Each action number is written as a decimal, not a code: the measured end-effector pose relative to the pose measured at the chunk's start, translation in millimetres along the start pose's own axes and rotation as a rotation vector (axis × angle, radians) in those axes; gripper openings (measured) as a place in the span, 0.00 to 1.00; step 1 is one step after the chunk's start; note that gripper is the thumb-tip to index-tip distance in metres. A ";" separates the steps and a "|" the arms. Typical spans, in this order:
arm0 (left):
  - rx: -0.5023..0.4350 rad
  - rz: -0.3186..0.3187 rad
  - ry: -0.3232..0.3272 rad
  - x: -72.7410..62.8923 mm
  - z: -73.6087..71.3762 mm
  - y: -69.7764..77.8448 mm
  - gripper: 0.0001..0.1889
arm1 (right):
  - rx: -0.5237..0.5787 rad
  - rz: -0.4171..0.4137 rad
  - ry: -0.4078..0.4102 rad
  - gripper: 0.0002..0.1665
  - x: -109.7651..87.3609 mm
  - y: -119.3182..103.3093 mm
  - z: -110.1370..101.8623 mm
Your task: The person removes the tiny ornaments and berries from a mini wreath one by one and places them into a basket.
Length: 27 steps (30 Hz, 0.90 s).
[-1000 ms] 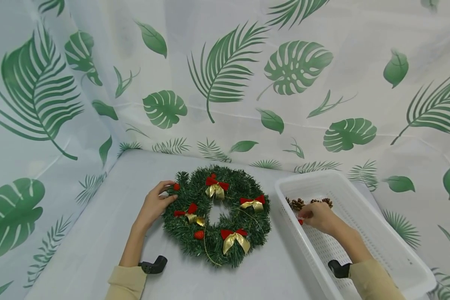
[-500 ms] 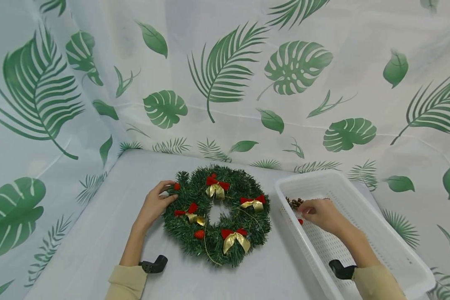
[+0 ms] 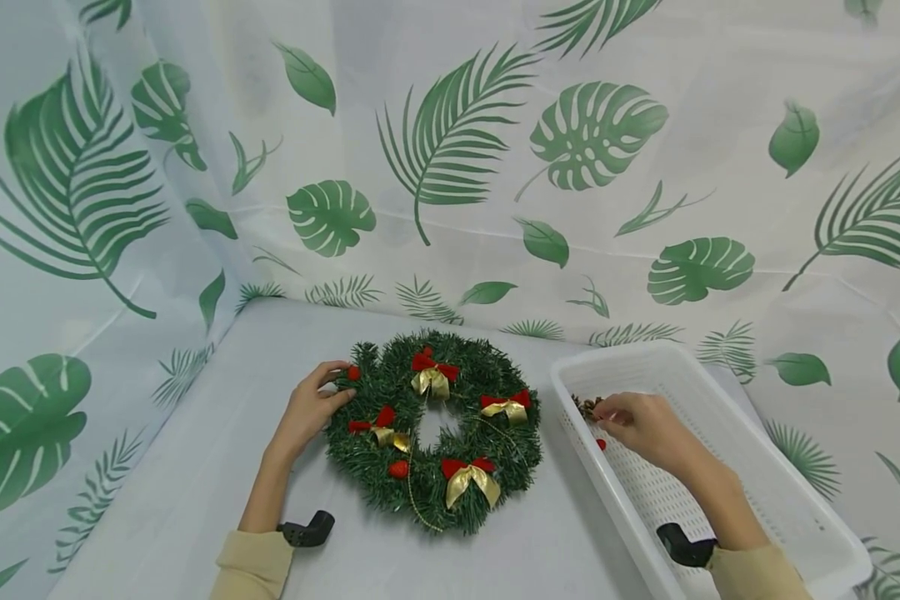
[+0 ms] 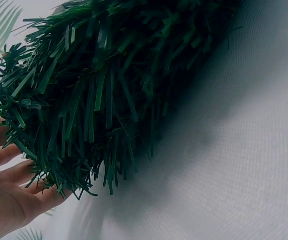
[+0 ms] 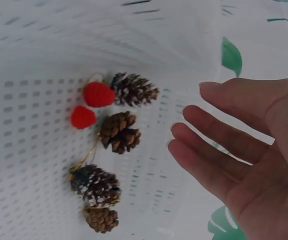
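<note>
A green wreath [image 3: 390,487] lies on the white table, dressed with red and gold bows [image 3: 471,483], small red ornaments [image 3: 398,469] and a thin gold bead string. At its left edge my left hand [image 3: 313,410] touches the greenery; the left wrist view shows its fingers spread, partly hidden behind the needles. My right hand [image 3: 648,429] hangs inside the white basket, fingers extended with a gap to the thumb, holding nothing. Beside it in the right wrist view are several pinecones [image 5: 119,132], some with gold cords, and two red ornaments [image 5: 98,94].
The long white perforated basket [image 3: 776,454] stands on the table [image 3: 525,550] to the right of the wreath. A leaf-printed sheet [image 3: 450,267] encloses the back and left side. Black wrist cameras [image 3: 311,529] sit on both wrists.
My right hand has shifted slightly up and away from the red ornament, over the pinecones, hiding some that showed earlier. The left hand and wreath have stayed put.
</note>
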State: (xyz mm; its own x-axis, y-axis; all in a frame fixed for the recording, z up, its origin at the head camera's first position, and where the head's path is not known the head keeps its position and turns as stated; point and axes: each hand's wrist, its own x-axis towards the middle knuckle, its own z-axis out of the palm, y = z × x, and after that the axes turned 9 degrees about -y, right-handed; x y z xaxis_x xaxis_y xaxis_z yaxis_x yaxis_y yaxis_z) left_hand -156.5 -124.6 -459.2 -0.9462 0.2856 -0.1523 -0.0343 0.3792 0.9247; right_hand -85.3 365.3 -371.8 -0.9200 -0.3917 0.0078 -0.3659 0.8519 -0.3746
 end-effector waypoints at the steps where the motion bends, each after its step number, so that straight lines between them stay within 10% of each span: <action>1: -0.005 -0.001 0.000 -0.1 -0.1 0.4 0.29 | -0.004 -0.001 0.008 0.05 -0.2 -2.1 -1.3; 27: 0.003 0.003 0.000 0.7 1.0 -1.1 0.28 | -0.012 -0.067 0.166 0.08 -12.1 -63.4 -11.5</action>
State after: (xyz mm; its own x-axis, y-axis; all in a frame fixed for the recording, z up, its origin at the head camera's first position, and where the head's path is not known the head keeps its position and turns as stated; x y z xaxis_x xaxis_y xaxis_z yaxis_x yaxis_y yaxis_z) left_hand -156.8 -124.0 -460.7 -0.9464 0.2864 -0.1493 -0.0305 0.3810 0.9241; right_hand -52.6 320.0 -337.5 -0.9035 -0.3863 0.1855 -0.4282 0.8302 -0.3570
